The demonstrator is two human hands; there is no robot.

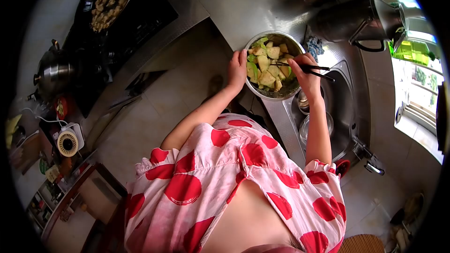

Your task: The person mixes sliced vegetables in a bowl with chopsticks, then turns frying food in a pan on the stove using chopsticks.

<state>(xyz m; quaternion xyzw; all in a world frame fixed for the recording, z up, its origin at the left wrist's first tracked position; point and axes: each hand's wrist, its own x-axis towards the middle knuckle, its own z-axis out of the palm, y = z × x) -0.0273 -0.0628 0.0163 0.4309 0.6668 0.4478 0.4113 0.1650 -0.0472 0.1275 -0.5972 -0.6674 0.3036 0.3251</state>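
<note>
A round metal bowl (267, 94) stands at the corner of the steel counter, holding pale green and cream vegetable chunks (266, 65). My left hand (238, 69) grips the bowl's left rim, fingers wrapped over the edge. Dark chopsticks (318, 71) are held in my right hand (306, 73) over the bowl's right side. Their tips reach in among the chunks, and their back ends point right, over the sink.
The steel sink (346, 112) lies right of the bowl, with a glass bowl (316, 129) and a faucet (368, 157). A blue cloth (314, 47) is behind. At left are a pan with food (110, 7) on the black stove and a kettle (54, 71).
</note>
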